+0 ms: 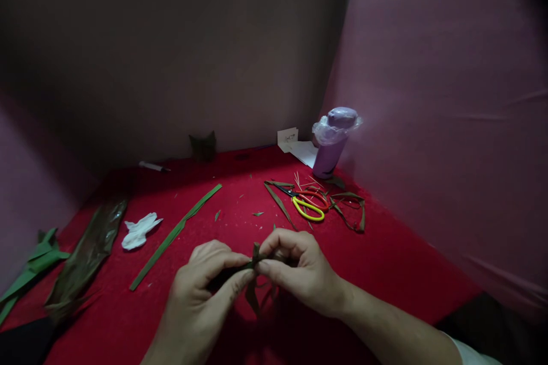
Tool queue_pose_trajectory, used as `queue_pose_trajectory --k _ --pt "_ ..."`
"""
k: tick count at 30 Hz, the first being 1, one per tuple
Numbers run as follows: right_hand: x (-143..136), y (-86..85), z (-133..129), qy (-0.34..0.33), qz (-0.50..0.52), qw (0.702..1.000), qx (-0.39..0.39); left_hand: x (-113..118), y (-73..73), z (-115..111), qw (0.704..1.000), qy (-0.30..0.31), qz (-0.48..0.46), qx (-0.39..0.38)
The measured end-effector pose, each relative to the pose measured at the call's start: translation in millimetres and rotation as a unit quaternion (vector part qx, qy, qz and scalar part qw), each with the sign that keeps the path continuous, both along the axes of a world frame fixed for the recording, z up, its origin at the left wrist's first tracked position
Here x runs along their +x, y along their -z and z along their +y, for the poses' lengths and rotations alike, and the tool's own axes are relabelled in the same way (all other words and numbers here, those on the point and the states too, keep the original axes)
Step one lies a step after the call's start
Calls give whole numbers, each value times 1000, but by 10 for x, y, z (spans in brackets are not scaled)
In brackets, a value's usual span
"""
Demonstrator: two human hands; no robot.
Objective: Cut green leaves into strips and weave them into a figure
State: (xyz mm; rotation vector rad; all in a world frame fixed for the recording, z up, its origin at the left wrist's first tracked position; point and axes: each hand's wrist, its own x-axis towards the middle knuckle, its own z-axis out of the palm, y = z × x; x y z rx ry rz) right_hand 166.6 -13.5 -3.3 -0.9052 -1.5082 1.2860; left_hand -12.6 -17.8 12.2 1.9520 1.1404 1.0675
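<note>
Between my two hands, near the front middle of the red cloth, is a dark brown-green leaf strip (252, 295), with its loose ends hanging below the fingers. My left hand (209, 279) is closed round a dark part of the leaf, thumb and forefinger pinched together. My right hand (302, 274) pinches the strip just beside the left fingertips. A short end of the strip sticks up between the fingertips. What lies inside my left palm is mostly hidden.
Scissors (309, 209), thin sticks and brown strips lie beyond my right hand. A purple cup (329, 154) stands behind them. Leftward are a green strip (171, 236), white tissue (139, 231), a wide brown leaf (88, 251) and green leaves (40, 256).
</note>
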Motion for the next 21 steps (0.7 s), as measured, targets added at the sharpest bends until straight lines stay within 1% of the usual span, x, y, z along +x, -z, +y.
queue_pose_trajectory --k 1,3,5,7,10,16,21 --pt "-3 -4 21 -7 18 999 -35 12 0 -1 996 -10 -23 -82" --pt "-1 -14 59 -14 44 996 -74 41 -12 11 972 -36 -72 -219" --pt "6 -22 87 -23 61 994 -93 66 -25 31 945 -50 -117 -300" --pt "12 -26 103 -32 65 992 -106 83 -30 43 923 -44 -154 -351" --pt "13 -23 115 -35 47 991 -122 91 -20 35 902 -28 -182 -391" --pt "10 -2 122 -26 33 988 -146 94 7 16 898 1 -191 -398" --pt "10 -5 124 -31 31 988 -151 95 9 33 892 -2 -193 -408"
